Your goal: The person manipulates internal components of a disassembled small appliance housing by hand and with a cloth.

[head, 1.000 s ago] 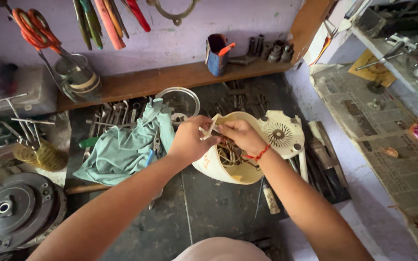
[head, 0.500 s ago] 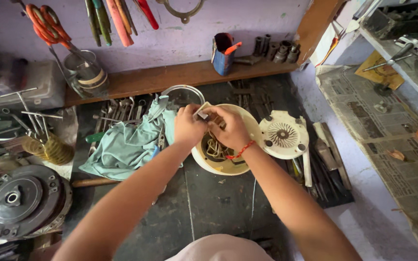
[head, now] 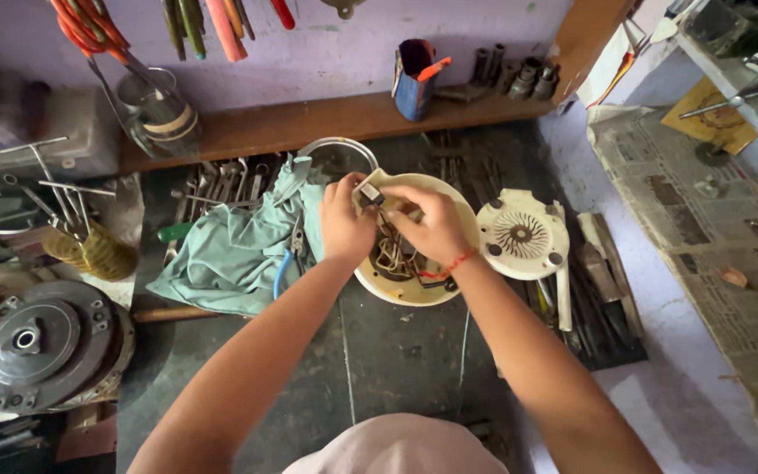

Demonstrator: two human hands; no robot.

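Both my hands meet over a cream round motor housing that lies on the dark workbench. Copper windings and wires show inside it. My left hand and my right hand together pinch a small pale part with a dark end at the housing's upper left rim. A red thread circles my right wrist. The fingertips hide how the small part joins the housing.
A cream vented cover lies right of the housing. A teal cloth with blue-handled pliers lies left. A dark metal pulley disc sits at far left. Tools hang on the wall above a wooden shelf. Newspaper covers the right side.
The view has shifted slightly and the hands stay on the housing's rim. The fingers have closed in together on the small pale part.
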